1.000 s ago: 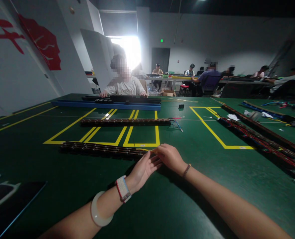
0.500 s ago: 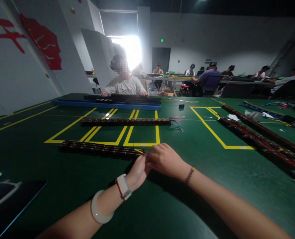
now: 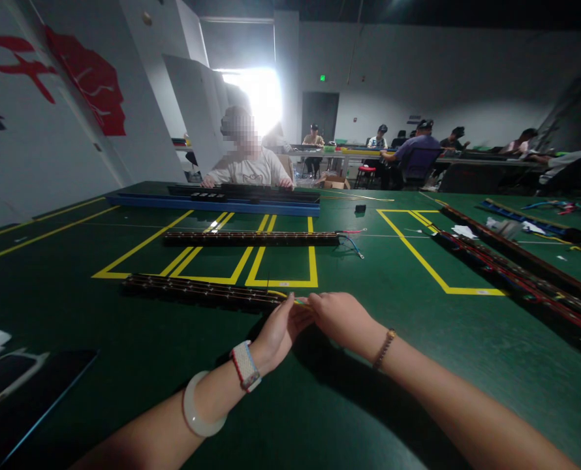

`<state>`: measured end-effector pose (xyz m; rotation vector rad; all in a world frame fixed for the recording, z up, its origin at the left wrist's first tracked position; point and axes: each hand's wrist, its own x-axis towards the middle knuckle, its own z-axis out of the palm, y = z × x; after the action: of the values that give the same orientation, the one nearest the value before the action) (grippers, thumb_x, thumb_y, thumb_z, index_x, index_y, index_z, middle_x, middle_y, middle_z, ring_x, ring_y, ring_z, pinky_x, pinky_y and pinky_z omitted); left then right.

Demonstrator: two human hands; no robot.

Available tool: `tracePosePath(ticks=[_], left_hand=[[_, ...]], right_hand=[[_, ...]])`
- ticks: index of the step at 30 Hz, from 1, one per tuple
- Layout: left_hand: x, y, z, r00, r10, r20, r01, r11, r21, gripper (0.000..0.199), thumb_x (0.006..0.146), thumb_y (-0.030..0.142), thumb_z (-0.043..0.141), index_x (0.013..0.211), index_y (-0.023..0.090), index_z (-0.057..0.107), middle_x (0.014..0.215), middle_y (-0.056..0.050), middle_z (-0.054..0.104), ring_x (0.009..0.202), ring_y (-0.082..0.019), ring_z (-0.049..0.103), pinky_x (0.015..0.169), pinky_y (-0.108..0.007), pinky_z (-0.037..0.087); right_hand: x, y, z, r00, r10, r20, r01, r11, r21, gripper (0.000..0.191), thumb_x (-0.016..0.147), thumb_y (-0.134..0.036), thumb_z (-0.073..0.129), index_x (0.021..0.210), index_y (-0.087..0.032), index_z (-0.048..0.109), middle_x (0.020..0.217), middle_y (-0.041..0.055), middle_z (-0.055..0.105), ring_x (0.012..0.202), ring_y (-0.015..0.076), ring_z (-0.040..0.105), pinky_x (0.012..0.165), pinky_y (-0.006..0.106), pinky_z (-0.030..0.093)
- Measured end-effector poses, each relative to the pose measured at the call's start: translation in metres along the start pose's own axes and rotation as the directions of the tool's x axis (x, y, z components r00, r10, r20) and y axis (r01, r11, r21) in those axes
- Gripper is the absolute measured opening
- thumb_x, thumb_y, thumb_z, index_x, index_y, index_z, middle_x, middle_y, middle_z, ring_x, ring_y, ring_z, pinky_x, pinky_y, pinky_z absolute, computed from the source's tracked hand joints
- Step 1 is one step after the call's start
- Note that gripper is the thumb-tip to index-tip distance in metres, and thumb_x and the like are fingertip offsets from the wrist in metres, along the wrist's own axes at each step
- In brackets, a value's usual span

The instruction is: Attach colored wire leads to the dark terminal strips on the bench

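A long dark bar with thin lines along it [image 3: 197,293] lies on the green table, its right end at my hands. From that end a yellow wire [image 3: 277,294] runs to my fingers. My left hand [image 3: 277,333] is closed on the wire, thumb on top. My right hand [image 3: 342,320] is closed beside it, touching the left fingertips and pinching the wire farther right. A bit of green shows on the wire between the hands. The far ends of the fingers are partly hidden.
Behind lies a second dark bar [image 3: 251,239] with red and blue leads. A person [image 3: 251,166] sits across the table at a blue tray [image 3: 212,205]. Wired bars [image 3: 516,281] lie at the right. A dark glossy panel [image 3: 40,391] is at the near left.
My right hand has moved right, away from the bar's end, and its fingers have closed more tightly. More of the yellow wire shows, now stretched between the bar and my hands.
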<state>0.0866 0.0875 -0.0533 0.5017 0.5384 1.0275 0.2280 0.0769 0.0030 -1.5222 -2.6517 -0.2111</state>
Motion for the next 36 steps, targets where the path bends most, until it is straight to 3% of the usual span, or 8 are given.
tracePosePath(ticks=[4, 7, 9, 14, 20, 23, 28, 36], left_hand=[[0.001, 0.0, 0.0, 1.0, 0.016, -0.007, -0.016, 1.0, 0.003, 0.025, 0.09, 0.031, 0.048, 0.093, 0.008, 0.057, 0.092, -0.012, 0.062, 0.089, -0.02, 0.06, 0.087, -0.037, 0.046], [0.001, -0.001, 0.001, 0.999, 0.038, -0.004, -0.038, 0.998, 0.041, 0.022, 0.09, 0.029, 0.048, 0.094, 0.008, 0.055, 0.091, -0.012, 0.062, 0.089, -0.02, 0.061, 0.087, -0.036, 0.046], [0.001, -0.001, 0.0, 0.999, 0.048, 0.002, -0.048, 0.996, 0.072, 0.019, 0.09, 0.025, 0.048, 0.096, 0.008, 0.053, 0.093, -0.013, 0.062, 0.092, -0.021, 0.06, 0.088, -0.037, 0.045], [0.001, -0.003, -0.004, 0.998, 0.056, 0.018, -0.058, 0.988, 0.141, 0.019, 0.09, 0.023, 0.049, 0.097, 0.006, 0.051, 0.093, -0.015, 0.061, 0.096, -0.022, 0.06, 0.09, -0.037, 0.045], [-0.003, -0.001, 0.0, 0.998, 0.055, 0.021, -0.058, 0.976, 0.21, 0.017, 0.09, 0.021, 0.048, 0.1, 0.007, 0.05, 0.095, -0.015, 0.061, 0.097, -0.021, 0.06, 0.093, -0.038, 0.045], [-0.007, 0.003, 0.006, 1.0, 0.028, -0.012, -0.023, 0.945, 0.328, 0.016, 0.091, 0.019, 0.046, 0.1, 0.007, 0.049, 0.1, -0.017, 0.06, 0.098, -0.021, 0.06, 0.092, -0.039, 0.046], [-0.009, 0.013, 0.009, 0.999, -0.033, -0.02, 0.038, 0.826, 0.562, 0.019, 0.087, 0.019, 0.052, 0.1, 0.007, 0.046, 0.099, -0.018, 0.061, 0.092, -0.022, 0.063, 0.085, -0.037, 0.049], [-0.006, 0.034, 0.014, 0.979, -0.175, -0.109, 0.182, 0.482, 0.857, 0.014, 0.087, 0.021, 0.047, 0.083, 0.007, 0.049, 0.076, -0.015, 0.064, 0.064, -0.019, 0.065, 0.062, -0.03, 0.051]], right_hand=[[0.005, 0.014, -0.006, 0.983, -0.042, -0.177, 0.04, 0.999, -0.016, 0.014, 0.083, -0.012, 0.051, 0.093, -0.016, 0.061, 0.081, 0.0056, 0.057, 0.071, 0.0147, 0.05, 0.06, 0.027, 0.031], [0.01, 0.031, 0.008, 0.956, -0.086, -0.28, 0.071, 0.995, -0.066, 0.023, 0.083, -0.009, 0.051, 0.101, -0.017, 0.063, 0.082, 0.0061, 0.054, 0.075, 0.0152, 0.047, 0.066, 0.027, 0.033], [0.013, 0.04, 0.023, 0.957, -0.079, -0.278, 0.071, 0.997, -0.036, 0.027, 0.085, -0.009, 0.051, 0.107, -0.019, 0.063, 0.084, 0.0059, 0.054, 0.076, 0.0151, 0.047, 0.068, 0.026, 0.034], [0.016, 0.046, 0.048, 0.981, 0.019, -0.194, 0.025, 0.975, 0.221, 0.026, 0.086, -0.013, 0.053, 0.108, -0.023, 0.063, 0.091, 0.0038, 0.057, 0.082, 0.0124, 0.051, 0.073, 0.022, 0.037], [0.017, 0.045, 0.054, 0.981, -0.063, -0.181, 0.077, 0.994, 0.071, 0.025, 0.085, -0.019, 0.056, 0.109, -0.023, 0.064, 0.088, 0.0059, 0.056, 0.083, 0.0165, 0.046, 0.075, 0.028, 0.034], [0.016, 0.048, 0.058, 0.966, -0.094, -0.239, 0.121, 0.988, 0.097, 0.024, 0.087, -0.023, 0.055, 0.109, -0.025, 0.064, 0.095, 0.0064, 0.056, 0.09, 0.017, 0.045, 0.08, 0.03, 0.034], [0.015, 0.051, 0.062, 0.953, -0.074, -0.293, 0.133, 0.974, 0.186, 0.022, 0.088, -0.022, 0.054, 0.106, -0.025, 0.066, 0.101, 0.0049, 0.057, 0.094, 0.0149, 0.047, 0.085, 0.028, 0.034], [0.017, 0.053, 0.064, 0.956, -0.064, -0.288, 0.125, 0.972, 0.201, 0.022, 0.09, -0.023, 0.051, 0.105, -0.026, 0.067, 0.095, 0.0046, 0.059, 0.09, 0.0145, 0.049, 0.083, 0.028, 0.033]])
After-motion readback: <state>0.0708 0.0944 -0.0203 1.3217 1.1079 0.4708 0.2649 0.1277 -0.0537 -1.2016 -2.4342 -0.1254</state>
